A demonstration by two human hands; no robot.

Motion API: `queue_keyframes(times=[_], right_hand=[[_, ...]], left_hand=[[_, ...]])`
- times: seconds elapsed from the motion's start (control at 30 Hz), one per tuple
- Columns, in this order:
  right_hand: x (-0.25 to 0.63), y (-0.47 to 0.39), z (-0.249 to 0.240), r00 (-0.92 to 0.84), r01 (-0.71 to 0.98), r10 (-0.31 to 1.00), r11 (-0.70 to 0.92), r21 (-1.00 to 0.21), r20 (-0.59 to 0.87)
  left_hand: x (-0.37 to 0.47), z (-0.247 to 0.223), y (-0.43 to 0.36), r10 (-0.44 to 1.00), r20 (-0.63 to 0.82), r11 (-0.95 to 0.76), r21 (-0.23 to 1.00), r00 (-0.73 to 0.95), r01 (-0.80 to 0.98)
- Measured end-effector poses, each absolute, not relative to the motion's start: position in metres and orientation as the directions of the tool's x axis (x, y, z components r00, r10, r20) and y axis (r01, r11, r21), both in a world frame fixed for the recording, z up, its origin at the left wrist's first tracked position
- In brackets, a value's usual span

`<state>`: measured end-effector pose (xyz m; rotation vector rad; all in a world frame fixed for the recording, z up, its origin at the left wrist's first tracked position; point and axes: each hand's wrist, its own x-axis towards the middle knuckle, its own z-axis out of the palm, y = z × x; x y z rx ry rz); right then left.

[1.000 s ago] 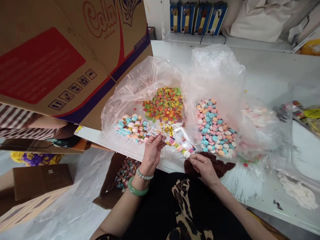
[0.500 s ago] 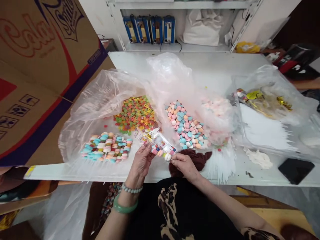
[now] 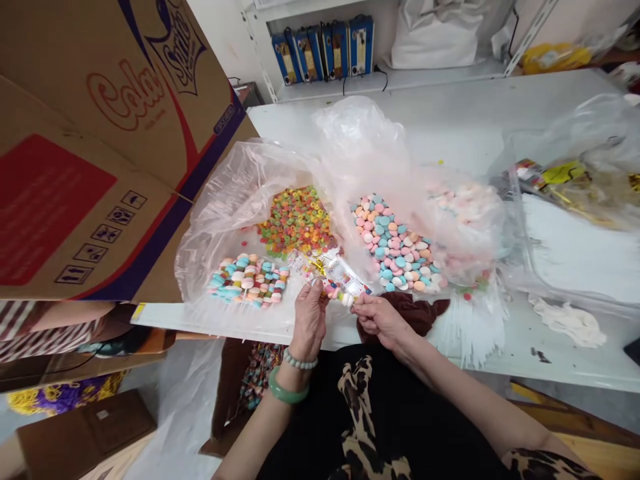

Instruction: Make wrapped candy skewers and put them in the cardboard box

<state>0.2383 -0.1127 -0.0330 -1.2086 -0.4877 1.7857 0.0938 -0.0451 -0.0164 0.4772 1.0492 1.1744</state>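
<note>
My left hand (image 3: pixel 310 313) pinches the left end of a short candy skewer (image 3: pixel 345 297) strung with pale, green and pink pieces. At its other end, the fingertips of my right hand (image 3: pixel 383 319) are closed on it. Just beyond my fingers lie clear printed packets (image 3: pixel 347 275) with a gold twist tie (image 3: pixel 319 265). Behind them is a heap of coloured gummy rings (image 3: pixel 300 217). To the right spreads a pile of pastel button-shaped candies (image 3: pixel 393 243). A stack of filled candy skewers (image 3: pixel 250 280) rests left of my left hand.
A large cardboard box (image 3: pixel 130 160) stands at the left. Clear plastic bags (image 3: pixel 363 130) surround the candy. Near my right forearm are a brown cloth (image 3: pixel 417 315) and loose white sticks (image 3: pixel 473 327). Further right sit a crumpled white glove-like item (image 3: pixel 567 321) and a clear tray (image 3: pixel 530 267).
The view has turned left, so everything appears further right and more of the cardboard box shows. Both hands keep holding the candy skewer in about the same place over the table.
</note>
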Motion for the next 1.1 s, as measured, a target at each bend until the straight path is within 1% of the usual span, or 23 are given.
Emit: queue_keyframes(times=[0.03, 0.07, 0.1, 0.13, 0.17, 0.2, 0.27, 0.33, 0.4, 0.43, 0.5, 0.57, 0.6, 0.67, 0.73, 0.8, 0.9, 1.0, 1.1], right_hand=[[0.236, -0.112, -0.034, -0.001, -0.335, 0.889, -0.431, -0.838, -0.457], [0.235, -0.112, -0.034, 0.105, -0.179, 0.932, -0.325, -0.929, -0.346], [0.234, -0.112, -0.034, 0.179, -0.01, 0.96, -0.215, -0.977, -0.213], [0.234, -0.113, -0.035, 0.215, 0.147, 0.973, -0.121, -0.982, -0.088], [0.235, -0.114, -0.035, 0.22, 0.274, 0.976, -0.056, -0.96, 0.006], [0.236, -0.114, -0.036, 0.21, 0.364, 0.976, -0.019, -0.931, 0.062], [0.236, -0.115, -0.037, 0.185, 0.456, 0.978, 0.002, -0.89, 0.097], [0.233, -0.113, -0.038, 0.16, 0.461, 0.984, -0.001, -0.887, 0.081], [0.226, -0.109, -0.038, 0.147, 0.371, 0.989, -0.039, -0.928, 0.017], [0.221, -0.107, -0.038, 0.146, 0.283, 0.988, -0.086, -0.955, -0.045], [0.213, -0.103, -0.037, 0.134, 0.029, 0.965, -0.231, -0.973, -0.225], [0.208, -0.101, -0.036, 0.103, -0.222, 0.915, -0.362, -0.906, -0.391], [0.207, -0.101, -0.036, 0.092, -0.309, 0.893, -0.396, -0.865, -0.441], [0.208, -0.101, -0.035, 0.084, -0.395, 0.874, -0.412, -0.821, -0.479], [0.211, -0.101, -0.036, 0.093, -0.402, 0.873, -0.406, -0.821, -0.478], [0.215, -0.101, -0.037, 0.106, -0.35, 0.88, -0.402, -0.846, -0.462], [0.22, -0.102, -0.04, 0.137, -0.179, 0.913, -0.359, -0.916, -0.384], [0.223, -0.102, -0.041, 0.141, 0.003, 0.953, -0.272, -0.962, -0.268], [0.226, -0.102, -0.038, 0.126, 0.1, 0.97, -0.222, -0.97, -0.209]], left_hand=[[0.095, -0.017, -0.046, 0.908, -0.42, 0.364, 0.782, 0.003, -0.506], [0.096, -0.017, -0.047, 0.902, -0.432, 0.369, 0.779, -0.008, -0.507], [0.096, -0.018, -0.047, 0.892, -0.451, 0.38, 0.77, -0.016, -0.513], [0.096, -0.019, -0.048, 0.88, -0.474, 0.396, 0.756, -0.018, -0.522], [0.096, -0.02, -0.049, 0.867, -0.498, 0.417, 0.739, -0.011, -0.529], [0.095, -0.021, -0.049, 0.857, -0.516, 0.436, 0.724, -0.001, -0.535], [0.094, -0.023, -0.051, 0.85, -0.526, 0.444, 0.709, 0.008, -0.548], [0.093, -0.024, -0.052, 0.856, -0.518, 0.433, 0.709, 0.006, -0.557], [0.093, -0.023, -0.054, 0.86, -0.51, 0.426, 0.703, 0.013, -0.569], [0.094, -0.023, -0.055, 0.861, -0.507, 0.426, 0.699, 0.021, -0.575], [0.096, -0.023, -0.058, 0.865, -0.5, 0.422, 0.695, 0.031, -0.583], [0.098, -0.024, -0.061, 0.863, -0.505, 0.428, 0.694, 0.032, -0.579], [0.098, -0.025, -0.063, 0.856, -0.515, 0.444, 0.691, 0.043, -0.571], [0.096, -0.026, -0.063, 0.838, -0.54, 0.49, 0.676, 0.083, -0.551], [0.091, -0.028, -0.059, 0.831, -0.546, 0.511, 0.675, 0.106, -0.532], [0.084, -0.029, -0.053, 0.844, -0.533, 0.487, 0.72, 0.056, -0.494], [0.072, -0.031, -0.043, 0.876, -0.479, 0.427, 0.825, -0.056, -0.369], [0.066, -0.033, -0.038, 0.917, -0.388, 0.355, 0.902, -0.099, -0.244], [0.067, -0.032, -0.041, 0.939, -0.301, 0.276, 0.949, -0.164, -0.155]])
